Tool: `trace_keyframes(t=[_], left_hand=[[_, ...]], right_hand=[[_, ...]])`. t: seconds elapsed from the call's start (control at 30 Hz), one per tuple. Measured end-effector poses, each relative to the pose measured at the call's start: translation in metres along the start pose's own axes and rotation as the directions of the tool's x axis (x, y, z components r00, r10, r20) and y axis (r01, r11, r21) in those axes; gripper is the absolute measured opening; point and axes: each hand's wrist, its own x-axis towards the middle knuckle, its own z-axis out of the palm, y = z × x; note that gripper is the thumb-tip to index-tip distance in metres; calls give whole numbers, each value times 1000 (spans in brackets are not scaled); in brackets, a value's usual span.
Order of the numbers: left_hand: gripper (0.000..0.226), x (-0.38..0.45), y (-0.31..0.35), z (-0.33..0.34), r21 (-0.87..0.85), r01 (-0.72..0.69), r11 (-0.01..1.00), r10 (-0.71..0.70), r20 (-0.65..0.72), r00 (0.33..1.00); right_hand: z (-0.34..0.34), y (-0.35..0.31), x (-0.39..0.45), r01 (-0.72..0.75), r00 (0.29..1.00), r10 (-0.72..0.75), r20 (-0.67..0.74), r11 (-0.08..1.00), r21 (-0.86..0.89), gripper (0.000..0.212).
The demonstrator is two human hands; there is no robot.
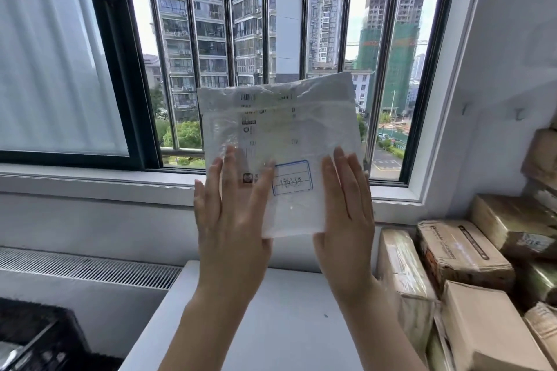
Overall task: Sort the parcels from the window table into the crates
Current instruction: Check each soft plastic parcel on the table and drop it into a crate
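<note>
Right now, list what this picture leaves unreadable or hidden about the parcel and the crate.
Head view:
- White plastic mailer parcel: printed label text blurred; blue-bordered sticker handwriting too small.
- Parcel's lower corners: covered by left hand and right hand.
- Dark crate: cut off by the bottom-left edge; contents unclear.

one white plastic parcel (280,141), two hands, about seven cardboard boxes (461,250), one table (289,325), one dark crate (39,337).

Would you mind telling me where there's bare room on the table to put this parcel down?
The white table is bare in the middle, below and between the left hand and right hand holding up the parcel. Its right side is crowded with stacked cardboard boxes. A dark crate sits off the table's left edge.
</note>
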Motion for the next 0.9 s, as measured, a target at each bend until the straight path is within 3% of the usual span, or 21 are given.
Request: trace_keyframes(t=[0.17, 0.23, 0.37, 0.5, 0.6, 0.67, 0.73, 0.9], left_hand=[[83, -4, 4, -16, 16, 25, 1000, -25, -28, 999], [82, -7, 4, -21, 16, 57, 998, -57, -22, 998], [76, -19, -5, -30, 64, 140, 988, -140, 2, 990], [65, -39, -31, -41, 124, 222, 967, -224, 5, 974], [70, -59, -68, -60, 184, 294, 938, -302, 19, 953], [60, -74, -97, -81, 244, 327, 913, -344, 28, 939], [58, -90, -129, -106, 302, 373, 877, -402, 35, 915], [89, -134, -222, -167, 399, 502, 767, -566, 54, 823]], right_hand=[[-8, -10, -3, -62, 998, 58, 28, 988, 140, 93], [-4, -13, -5, -65, 998, 62, 27, 981, 182, 84], [11, -26, -17, -53, 998, 46, 31, 961, 270, 46], [33, -58, -34, -104, 993, 72, 97, 918, 383, 52], [53, -101, -46, -115, 986, 43, 163, 880, 460, 51], [66, -139, -53, -104, 980, -2, 201, 853, 511, 49], [81, -180, -60, -79, 963, -79, 257, 829, 554, 59], [119, -296, -79, -48, 905, -237, 352, 766, 641, 63]])
